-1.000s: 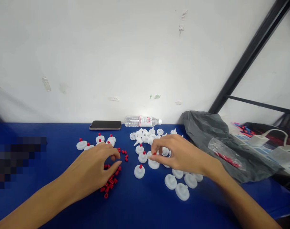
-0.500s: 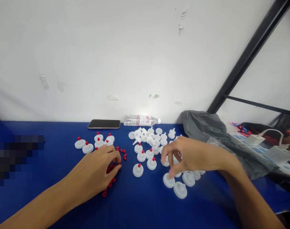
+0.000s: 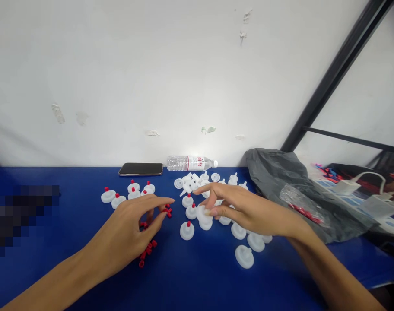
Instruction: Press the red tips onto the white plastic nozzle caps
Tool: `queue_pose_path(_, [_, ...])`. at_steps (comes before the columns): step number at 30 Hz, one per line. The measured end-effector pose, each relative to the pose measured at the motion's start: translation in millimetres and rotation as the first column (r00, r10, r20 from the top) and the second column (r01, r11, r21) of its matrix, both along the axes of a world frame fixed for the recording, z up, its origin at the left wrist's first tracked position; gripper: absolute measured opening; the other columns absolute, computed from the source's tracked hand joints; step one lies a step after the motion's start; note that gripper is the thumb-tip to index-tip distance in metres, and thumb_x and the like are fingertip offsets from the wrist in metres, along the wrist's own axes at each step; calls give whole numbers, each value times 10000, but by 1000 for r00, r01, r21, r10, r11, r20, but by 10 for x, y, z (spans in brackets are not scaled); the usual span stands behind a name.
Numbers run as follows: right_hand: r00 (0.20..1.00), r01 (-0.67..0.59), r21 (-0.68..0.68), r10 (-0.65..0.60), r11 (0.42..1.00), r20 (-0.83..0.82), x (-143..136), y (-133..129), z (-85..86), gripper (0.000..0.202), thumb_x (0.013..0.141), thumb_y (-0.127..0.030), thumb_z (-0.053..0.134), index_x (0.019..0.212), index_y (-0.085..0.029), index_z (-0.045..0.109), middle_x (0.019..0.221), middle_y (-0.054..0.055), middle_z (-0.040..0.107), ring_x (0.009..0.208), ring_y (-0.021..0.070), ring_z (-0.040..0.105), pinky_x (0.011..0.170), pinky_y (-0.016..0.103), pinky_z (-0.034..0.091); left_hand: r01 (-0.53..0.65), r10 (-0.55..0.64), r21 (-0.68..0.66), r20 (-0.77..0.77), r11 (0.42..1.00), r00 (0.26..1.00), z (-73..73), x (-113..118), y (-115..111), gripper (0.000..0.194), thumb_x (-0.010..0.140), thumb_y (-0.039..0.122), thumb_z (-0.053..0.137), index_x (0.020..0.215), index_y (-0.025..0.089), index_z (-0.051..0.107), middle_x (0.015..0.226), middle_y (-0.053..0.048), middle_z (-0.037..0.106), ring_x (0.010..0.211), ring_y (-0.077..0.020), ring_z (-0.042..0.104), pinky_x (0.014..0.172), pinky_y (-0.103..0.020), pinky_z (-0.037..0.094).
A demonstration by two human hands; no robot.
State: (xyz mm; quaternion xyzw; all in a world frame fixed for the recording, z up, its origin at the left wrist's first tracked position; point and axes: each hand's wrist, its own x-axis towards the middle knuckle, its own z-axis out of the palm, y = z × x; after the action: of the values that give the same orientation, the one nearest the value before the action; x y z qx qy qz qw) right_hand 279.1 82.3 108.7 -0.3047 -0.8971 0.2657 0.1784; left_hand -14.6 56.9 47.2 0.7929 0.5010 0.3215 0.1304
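My left hand (image 3: 130,224) hovers over a pile of small red caps (image 3: 148,249), its index finger stretched out. A red cap (image 3: 165,211) shows at the thumb tip, seemingly held there; a few more lie just beyond. My right hand (image 3: 242,209) grips a white round lid (image 3: 201,212) between thumb and fingers, and the lid is a little blurred. It is above other white lids, partly hiding them. Close by, a white lid with a red cap on its spout (image 3: 187,230) stands upright. Uncapped white lids (image 3: 244,256) lie below and beside my right hand.
Several red-capped lids (image 3: 108,196) stand at left. Behind are a phone (image 3: 141,169) and a clear bottle (image 3: 190,163) on its side. At right lie a grey plastic bag (image 3: 268,168), a clear bag with red pieces (image 3: 305,211) and white chargers (image 3: 346,188). A wall closes the back.
My right hand has moved left, carrying a white lid from the group at right. My left hand's fingers have lifted from the red pile and spread, with a red cap now at the thumb tip.
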Motion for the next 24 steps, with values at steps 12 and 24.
queue_pose_path(12, [991, 68, 179, -45, 982, -130, -335, -117, -326, 331, 983, -515, 775, 1163, -273, 639, 1116, -23, 740, 938, 153, 674, 810, 268, 492, 92, -4, -228, 362, 969, 932, 160, 97, -126, 223, 913, 543, 752, 893, 330, 815, 889, 39, 807, 772, -150, 700, 613, -221, 497])
queue_pose_path(24, [968, 95, 450, 23, 888, -250, -407, -79, -528, 371, 911, -529, 837, 1070, -247, 655, 943, -48, 759, 785, 133, 665, 772, 273, 460, 260, -146, -229, 419, 938, 896, 67, 59, -111, 104, 926, 412, 777, 946, 375, 872, 962, 50, 854, 896, -167, 779, 762, -205, 596])
